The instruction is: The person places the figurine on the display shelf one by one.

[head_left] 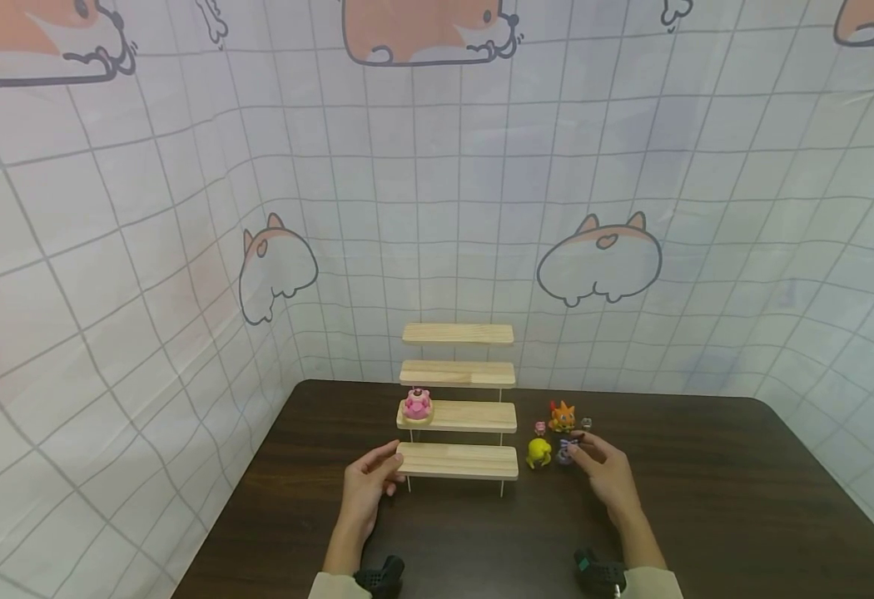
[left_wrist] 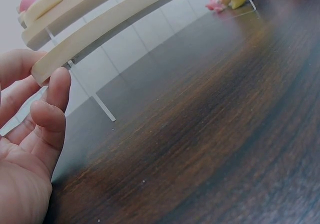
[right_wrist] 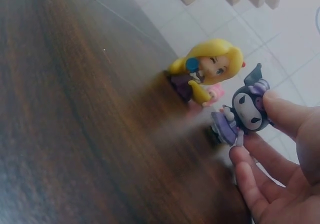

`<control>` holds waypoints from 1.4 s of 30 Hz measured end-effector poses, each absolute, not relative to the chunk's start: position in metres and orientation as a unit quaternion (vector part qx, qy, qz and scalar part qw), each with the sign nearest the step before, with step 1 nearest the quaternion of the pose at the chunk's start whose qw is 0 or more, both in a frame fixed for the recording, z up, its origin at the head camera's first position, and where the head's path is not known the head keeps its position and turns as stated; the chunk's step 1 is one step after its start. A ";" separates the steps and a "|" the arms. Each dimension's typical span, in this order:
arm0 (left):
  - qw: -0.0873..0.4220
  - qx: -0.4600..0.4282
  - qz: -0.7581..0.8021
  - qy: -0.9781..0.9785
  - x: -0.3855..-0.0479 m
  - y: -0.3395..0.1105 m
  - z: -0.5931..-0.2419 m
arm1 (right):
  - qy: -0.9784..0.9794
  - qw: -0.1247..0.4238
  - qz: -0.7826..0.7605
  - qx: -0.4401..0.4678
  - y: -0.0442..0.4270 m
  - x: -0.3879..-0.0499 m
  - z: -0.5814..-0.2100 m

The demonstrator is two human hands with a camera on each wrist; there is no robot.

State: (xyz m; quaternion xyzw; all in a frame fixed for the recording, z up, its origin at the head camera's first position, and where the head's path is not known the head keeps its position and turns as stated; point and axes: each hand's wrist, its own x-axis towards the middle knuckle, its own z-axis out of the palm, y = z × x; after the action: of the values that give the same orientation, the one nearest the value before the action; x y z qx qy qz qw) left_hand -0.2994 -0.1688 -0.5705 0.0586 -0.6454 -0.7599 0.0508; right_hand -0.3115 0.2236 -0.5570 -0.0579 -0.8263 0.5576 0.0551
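Note:
A tiered wooden display shelf [head_left: 458, 460] stands on the table. My left hand [head_left: 364, 491] grips the left end of its lowest board, thumb and fingers at the board's edge [left_wrist: 50, 66]. To the right of the shelf, my right hand [head_left: 611, 476] pinches a small black and purple figurine [right_wrist: 246, 108] with pointed ears between thumb and fingers. The figurine is tilted in the right wrist view; whether its base touches the table I cannot tell. Beside it stands a yellow-haired figurine [right_wrist: 212, 61]. A pink figurine [head_left: 417, 405] sits at the left of the second board up.
Behind the held figurine are an orange figurine [head_left: 562, 416], a tiny pink one [head_left: 539, 428] and a tiny pale one [head_left: 587, 423]. Thin clear legs [left_wrist: 102, 106] support the boards. The dark wood table [head_left: 737, 491] ends at a grid-patterned cloth backdrop [head_left: 437, 208].

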 end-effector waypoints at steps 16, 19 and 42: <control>0.047 0.063 -0.756 -0.649 -0.299 -0.169 -0.571 | -0.820 0.070 0.565 -0.057 0.224 -0.314 -0.552; 0.048 0.062 -0.757 -0.648 -0.299 -0.169 -0.571 | -0.821 0.071 0.564 -0.055 0.225 -0.314 -0.551; 0.051 0.060 -0.755 -0.651 -0.299 -0.169 -0.571 | -0.819 0.086 0.565 -0.052 0.222 -0.313 -0.527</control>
State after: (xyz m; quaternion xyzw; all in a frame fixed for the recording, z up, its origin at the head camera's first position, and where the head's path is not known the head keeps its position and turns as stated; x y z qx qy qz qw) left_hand -0.2992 -0.1687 -0.5708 0.0597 -0.6514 -0.7546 0.0513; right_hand -0.3128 0.2221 -0.5274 -0.0518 -0.8189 0.5651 0.0861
